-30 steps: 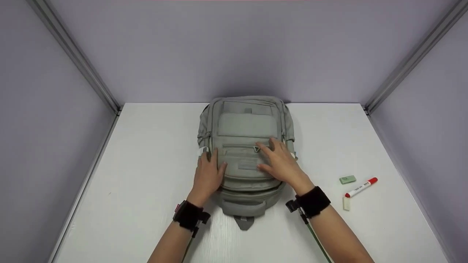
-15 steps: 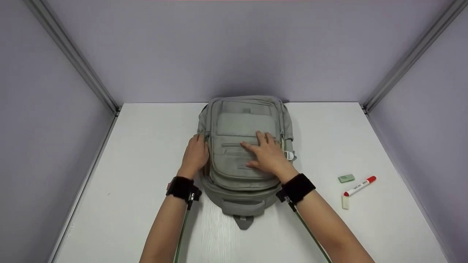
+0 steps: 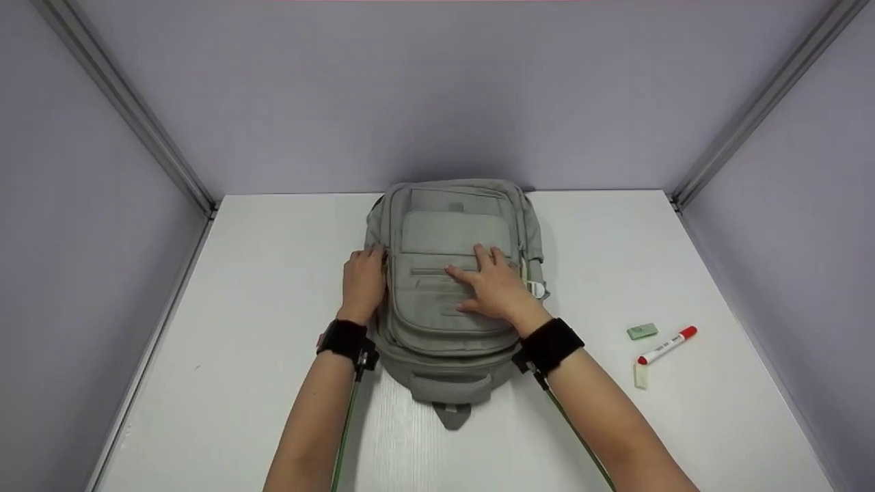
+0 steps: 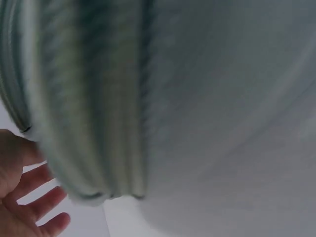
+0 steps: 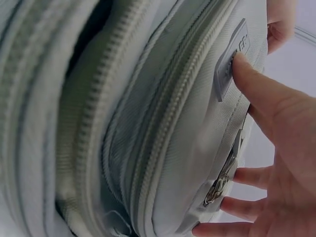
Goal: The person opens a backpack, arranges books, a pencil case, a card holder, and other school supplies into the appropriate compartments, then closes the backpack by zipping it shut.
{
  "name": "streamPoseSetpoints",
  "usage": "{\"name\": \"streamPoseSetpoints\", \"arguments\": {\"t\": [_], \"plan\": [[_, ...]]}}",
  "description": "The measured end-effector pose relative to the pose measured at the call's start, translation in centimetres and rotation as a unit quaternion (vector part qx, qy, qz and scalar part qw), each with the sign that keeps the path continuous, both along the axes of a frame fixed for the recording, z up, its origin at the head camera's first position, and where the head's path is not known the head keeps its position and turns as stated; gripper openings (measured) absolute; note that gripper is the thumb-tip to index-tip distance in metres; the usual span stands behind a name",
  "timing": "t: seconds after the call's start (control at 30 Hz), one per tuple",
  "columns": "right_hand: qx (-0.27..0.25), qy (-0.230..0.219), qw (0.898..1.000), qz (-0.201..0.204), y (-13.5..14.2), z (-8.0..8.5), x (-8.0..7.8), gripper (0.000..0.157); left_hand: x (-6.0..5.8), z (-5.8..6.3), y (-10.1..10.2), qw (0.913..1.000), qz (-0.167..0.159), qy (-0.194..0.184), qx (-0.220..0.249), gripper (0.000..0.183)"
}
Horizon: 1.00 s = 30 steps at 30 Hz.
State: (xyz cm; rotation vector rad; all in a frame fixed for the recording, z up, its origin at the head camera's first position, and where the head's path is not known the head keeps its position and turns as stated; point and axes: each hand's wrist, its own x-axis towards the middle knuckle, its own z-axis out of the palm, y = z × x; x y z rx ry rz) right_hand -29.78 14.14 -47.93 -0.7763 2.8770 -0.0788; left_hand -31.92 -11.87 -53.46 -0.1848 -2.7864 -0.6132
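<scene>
A grey-green backpack (image 3: 454, 232) lies front side up on the white table, its carry handle nearest me. At the bag's left edge, my left hand (image 3: 364, 281) pinches what looks like a zipper pull; fingers partly hide it. In the left wrist view, the other fingers (image 4: 49, 202) are loosely spread beside the bag's zipper rows (image 4: 94, 98). My right hand (image 3: 497, 287) rests spread on the front pocket. The right wrist view shows its thumb (image 5: 261, 86) on the label patch (image 5: 229, 61) and its fingertips by a metal zipper slider (image 5: 217, 190).
To the right lie a green eraser-like block (image 3: 642, 331), a white marker with red ends (image 3: 667, 345) and a small pale block (image 3: 640, 376). Grey-lilac panels (image 3: 437, 89) enclose the table (image 3: 273, 307) at the back and both sides.
My left hand has moved from the bag's lower left front to its left edge by the zipper. My right hand has shifted slightly left, settling on the pocket. The backpack stays in place.
</scene>
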Motion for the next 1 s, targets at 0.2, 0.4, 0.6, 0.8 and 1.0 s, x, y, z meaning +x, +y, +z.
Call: {"name": "streamPoseSetpoints", "arguments": {"t": [0.2, 0.4, 0.6, 0.8, 1.0], "plan": [[0.007, -0.009, 1.000, 0.002, -0.3, 0.2, -0.1, 0.074, 0.1, -0.3, 0.2, 0.9993, 0.031, 0.020, 0.008, 0.016], [0.003, -0.013, 1.000, 0.002, -0.2, 0.2, -0.2, 0.074, 0.1, 0.2, 0.1, 0.9981, 0.039, 0.032, -0.035, 0.015], [0.002, -0.019, 1.000, 0.002, -0.1, 0.3, -0.3, 0.074, 0.0, 0.6, 0.2, 0.9954, 0.034, 0.043, -0.078, 0.019], [0.009, -0.038, 0.999, -0.001, 0.0, 0.4, -0.3, 0.074, 0.5, 1.0, 0.7, 0.9973, 0.029, -0.014, -0.066, 0.021], [0.009, -0.039, 0.999, -0.005, 0.3, 0.4, -0.3, 0.074, 1.1, 1.1, 1.3, 0.9977, 0.031, -0.038, -0.047, 0.021]]}}
